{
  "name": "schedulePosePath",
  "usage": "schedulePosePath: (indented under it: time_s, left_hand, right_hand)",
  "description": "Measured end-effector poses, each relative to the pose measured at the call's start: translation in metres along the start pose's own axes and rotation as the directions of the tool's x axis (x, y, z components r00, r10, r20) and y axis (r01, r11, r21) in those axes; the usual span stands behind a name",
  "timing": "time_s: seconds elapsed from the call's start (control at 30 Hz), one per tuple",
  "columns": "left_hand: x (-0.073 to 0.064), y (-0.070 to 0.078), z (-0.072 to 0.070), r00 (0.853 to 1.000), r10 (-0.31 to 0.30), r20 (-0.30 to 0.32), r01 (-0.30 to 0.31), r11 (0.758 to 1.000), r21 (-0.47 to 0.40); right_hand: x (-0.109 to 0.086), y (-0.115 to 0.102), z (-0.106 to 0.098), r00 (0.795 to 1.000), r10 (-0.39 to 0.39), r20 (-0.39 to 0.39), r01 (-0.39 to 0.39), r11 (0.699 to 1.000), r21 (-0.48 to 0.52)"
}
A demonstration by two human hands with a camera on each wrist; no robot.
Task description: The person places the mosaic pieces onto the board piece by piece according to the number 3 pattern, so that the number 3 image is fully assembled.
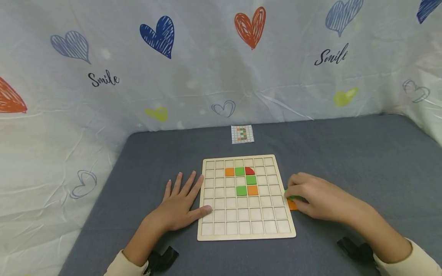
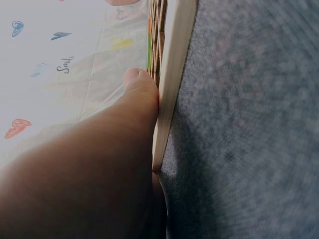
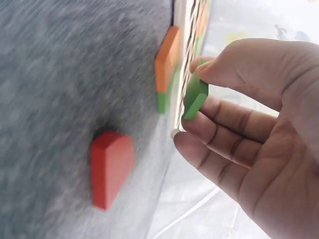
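Note:
A wooden grid board (image 1: 221, 226) lies on the table, with orange, green and red tiles set in its upper middle cells. My left hand (image 1: 179, 209) rests at the board's left edge with fingers spread, its thumb on the frame. At the right edge my right hand (image 1: 321, 197) pinches a green tile (image 3: 196, 94) between thumb and fingers, just above the table. Beside the board, under that hand, lie an orange tile (image 3: 167, 62) and another green tile (image 3: 161, 101). A red tile (image 3: 112, 169) with a curved side lies apart from them in the right wrist view.
A small printed card (image 1: 242, 134) showing a coloured grid pattern lies behind the board. The grey cloth-covered table (image 1: 165, 153) meets a white sheet (image 1: 200, 76) with hearts at the back. Black straps (image 1: 355, 249) hang at the wrists.

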State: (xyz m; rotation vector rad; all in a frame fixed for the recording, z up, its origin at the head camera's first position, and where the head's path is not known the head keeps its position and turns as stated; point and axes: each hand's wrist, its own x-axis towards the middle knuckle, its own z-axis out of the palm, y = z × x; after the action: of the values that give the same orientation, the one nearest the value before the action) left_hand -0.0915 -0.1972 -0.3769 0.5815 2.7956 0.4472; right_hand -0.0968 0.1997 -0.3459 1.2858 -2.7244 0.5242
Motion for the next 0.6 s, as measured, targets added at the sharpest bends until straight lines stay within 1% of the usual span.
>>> schedulePosePath:
  time_s: [0.13, 0.27, 0.4, 0.6]
  left_hand:
    - [-0.001, 0.003, -0.004, 1.000, -0.013, 0.020, 0.013, 1.000, 0.001]
    - [0.000, 0.004, -0.005, 0.999, -0.026, 0.031, 0.025, 1.000, 0.007]
    - [0.000, 0.002, -0.002, 1.000, -0.015, 0.019, 0.015, 1.000, 0.003]
    - [0.001, 0.000, 0.001, 1.000, 0.001, -0.006, -0.001, 1.000, 0.003]
  right_hand:
    - [0.007, -0.006, -0.001, 0.999, -0.036, -0.013, 0.036, 0.999, 0.022]
    - [0.018, -0.012, 0.002, 0.998, -0.070, 0.001, 0.070, 0.997, 0.023]
    - [0.029, -0.019, 0.007, 0.994, -0.105, 0.020, 0.105, 0.994, 0.013]
    - [0.046, -0.029, 0.014, 0.985, -0.170, 0.020, 0.170, 0.985, 0.001]
